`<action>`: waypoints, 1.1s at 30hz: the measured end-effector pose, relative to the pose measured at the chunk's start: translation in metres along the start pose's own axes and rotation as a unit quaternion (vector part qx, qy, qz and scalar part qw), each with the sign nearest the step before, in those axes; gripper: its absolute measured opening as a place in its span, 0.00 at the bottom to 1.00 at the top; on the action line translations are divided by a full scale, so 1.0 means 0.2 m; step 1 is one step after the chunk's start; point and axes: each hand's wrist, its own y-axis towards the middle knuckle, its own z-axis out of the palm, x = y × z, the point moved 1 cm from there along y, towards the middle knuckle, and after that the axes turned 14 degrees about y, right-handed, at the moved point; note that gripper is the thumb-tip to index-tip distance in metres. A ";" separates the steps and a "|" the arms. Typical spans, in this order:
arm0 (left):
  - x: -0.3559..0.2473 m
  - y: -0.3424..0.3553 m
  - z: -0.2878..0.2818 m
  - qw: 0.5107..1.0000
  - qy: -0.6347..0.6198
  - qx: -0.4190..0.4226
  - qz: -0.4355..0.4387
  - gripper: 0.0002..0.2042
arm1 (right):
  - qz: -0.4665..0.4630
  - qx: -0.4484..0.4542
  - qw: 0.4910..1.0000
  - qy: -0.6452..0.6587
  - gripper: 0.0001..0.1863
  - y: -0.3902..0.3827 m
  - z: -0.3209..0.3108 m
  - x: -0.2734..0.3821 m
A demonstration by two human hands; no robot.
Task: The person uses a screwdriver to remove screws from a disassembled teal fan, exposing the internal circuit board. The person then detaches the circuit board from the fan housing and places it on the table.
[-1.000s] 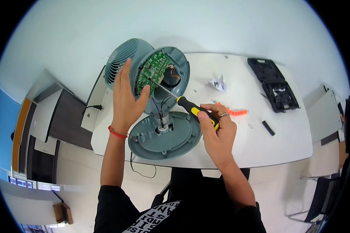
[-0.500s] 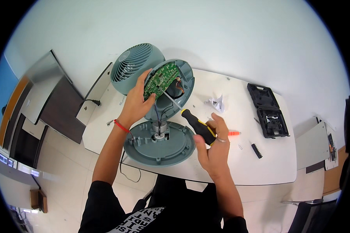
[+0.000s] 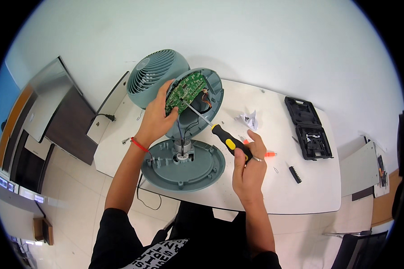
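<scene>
A green circuit board (image 3: 191,91) lies in the opened grey-green housing (image 3: 216,85) of a fan. My left hand (image 3: 156,114) is closed on the left side of that housing, its thumb over the board's lower edge. In my right hand (image 3: 250,172) is a black and yellow screwdriver (image 3: 229,140), gripped at the handle's end. Its shaft slants up and left, and the tip meets the board near its middle. Dark wires run from the housing down to the motor (image 3: 182,145) on the oval base plate (image 3: 193,177). Behind stands the round fan head (image 3: 155,74) with its slatted grille.
Crumpled white paper (image 3: 249,120) lies right of the housing. Farther right are an open black tool case (image 3: 310,134), a black bit holder (image 3: 295,175) and an orange-handled tool (image 3: 270,154). A power plug (image 3: 107,117) rests at the table's left edge; a cable (image 3: 152,206) hangs off the front.
The screwdriver handle has turned, so its yellow patch now faces up. My right fingers have shifted around it. My left hand and the board have barely moved.
</scene>
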 end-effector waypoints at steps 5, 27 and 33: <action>0.01 0.00 0.01 1.000 0.017 -0.009 0.015 0.35 | -0.247 -0.035 0.968 0.004 0.32 0.00 0.04 -0.10; 0.01 -0.01 0.00 1.000 0.000 0.001 0.003 0.35 | -0.252 -0.100 0.962 -0.022 0.23 -0.01 0.11 -0.04; 0.00 -0.01 0.00 1.000 0.006 0.000 0.004 0.35 | -0.124 -0.033 0.991 0.041 0.24 -0.03 0.05 -0.06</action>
